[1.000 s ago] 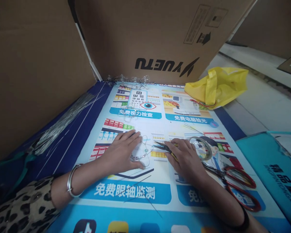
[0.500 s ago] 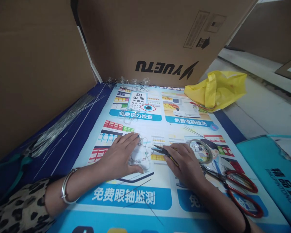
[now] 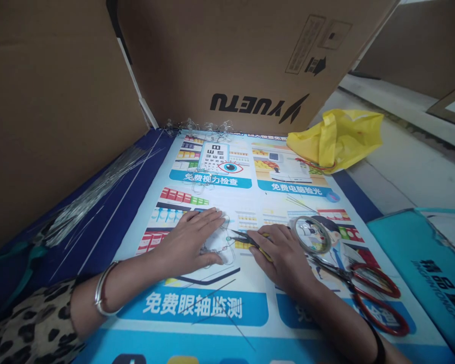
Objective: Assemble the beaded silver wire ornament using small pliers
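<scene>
My left hand lies flat with its fingers stretched and thumb apart, resting over a bent-wire piece strung with small beads. Part of that piece is hidden under the palm. My right hand is wrapped round pliers with dark pointed jaws and yellow-and-black handles. The jaw tips are at the right side of the wire piece, slightly apart; whether they touch a wire I cannot tell. Loose straight wires lie on the printed sheet in front of my hands.
Red-handled scissors and a clear round ring or dish sit by my right forearm. Wire bundles and teal-handled pliers lie left. Finished-looking wire shapes line the cardboard wall. A yellow bag rests back right.
The right hand has carried the pliers leftward, bringing their tips up to the wire piece. Their jaws look narrower than a second ago. The left hand has stayed nearly in place.
</scene>
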A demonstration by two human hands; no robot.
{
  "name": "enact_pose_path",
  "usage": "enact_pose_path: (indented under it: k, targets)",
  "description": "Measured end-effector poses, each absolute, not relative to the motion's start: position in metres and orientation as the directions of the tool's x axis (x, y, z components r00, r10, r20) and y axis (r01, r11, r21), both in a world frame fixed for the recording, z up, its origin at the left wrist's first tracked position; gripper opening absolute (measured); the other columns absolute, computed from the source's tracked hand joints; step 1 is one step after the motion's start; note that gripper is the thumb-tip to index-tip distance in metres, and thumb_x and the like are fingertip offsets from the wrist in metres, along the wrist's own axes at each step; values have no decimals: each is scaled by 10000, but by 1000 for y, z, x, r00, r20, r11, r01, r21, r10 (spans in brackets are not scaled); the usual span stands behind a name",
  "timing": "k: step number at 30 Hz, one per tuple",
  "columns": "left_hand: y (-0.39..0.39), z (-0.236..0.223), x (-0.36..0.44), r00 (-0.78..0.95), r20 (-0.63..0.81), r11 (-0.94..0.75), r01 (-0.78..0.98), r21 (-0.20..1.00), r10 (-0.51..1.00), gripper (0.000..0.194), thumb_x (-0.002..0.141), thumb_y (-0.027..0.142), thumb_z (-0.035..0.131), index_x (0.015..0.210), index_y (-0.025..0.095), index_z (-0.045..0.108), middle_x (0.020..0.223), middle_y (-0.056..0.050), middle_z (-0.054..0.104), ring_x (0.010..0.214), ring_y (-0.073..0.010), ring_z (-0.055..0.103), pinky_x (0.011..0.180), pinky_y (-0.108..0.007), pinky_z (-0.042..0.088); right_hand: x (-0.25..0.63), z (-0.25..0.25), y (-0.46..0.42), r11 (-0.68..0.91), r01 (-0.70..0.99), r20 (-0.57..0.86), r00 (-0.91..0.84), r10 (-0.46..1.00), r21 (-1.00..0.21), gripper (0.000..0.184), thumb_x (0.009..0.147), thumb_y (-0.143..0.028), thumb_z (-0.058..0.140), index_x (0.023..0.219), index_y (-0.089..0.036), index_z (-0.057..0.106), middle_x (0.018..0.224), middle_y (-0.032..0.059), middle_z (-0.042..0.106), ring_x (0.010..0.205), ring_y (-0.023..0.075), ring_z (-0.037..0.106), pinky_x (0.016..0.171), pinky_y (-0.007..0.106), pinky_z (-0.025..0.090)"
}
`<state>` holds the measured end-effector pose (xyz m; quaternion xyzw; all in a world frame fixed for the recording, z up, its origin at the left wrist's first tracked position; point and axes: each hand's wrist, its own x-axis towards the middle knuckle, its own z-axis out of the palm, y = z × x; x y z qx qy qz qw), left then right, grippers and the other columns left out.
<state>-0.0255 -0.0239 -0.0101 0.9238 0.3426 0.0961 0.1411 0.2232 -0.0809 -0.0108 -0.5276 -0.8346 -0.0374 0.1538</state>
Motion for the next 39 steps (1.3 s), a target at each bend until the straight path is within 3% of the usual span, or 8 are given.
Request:
enact_pose_path:
  k: [11,19,31,39]
  targets:
    - [-24,-7,-24,706,42,-686,670,282,707,804,717,731,421,1354,249,332,1442,-29,312,1329,-302,213,1051,-477,212,219,-2,-84,423,904,251,-396,883,-65,297,860,-281,463,1110,-205,604,987,93,580,931,217,480,802,365,362]
    - [-25,-8,-24,695,51,-684,688,241,717,854,710,759,378,1352,196,343,1444,-59,305,1333,-292,205,1070,-452,175,213,10,-90,390,921,195,-383,903,2,298,851,-265,473,1117,-204,592,948,96,582,900,222,483,742,347,376]
    - [-25,-10,-22,626,76,-626,749,217,776,968,675,799,353,1362,117,323,1435,-132,303,1322,-290,243,1068,-431,186,210,16,-92,395,917,230,-396,889,52,252,841,-239,477,1045,-188,616,854,101,590,840,222,502,679,331,381]
    - [-26,-10,-22,615,76,-616,762,200,785,968,684,797,339,1352,97,343,1441,-142,286,1324,-308,229,1066,-452,188,211,14,-93,387,920,206,-392,896,69,275,846,-240,471,1090,-197,588,909,107,583,867,226,490,690,333,372]
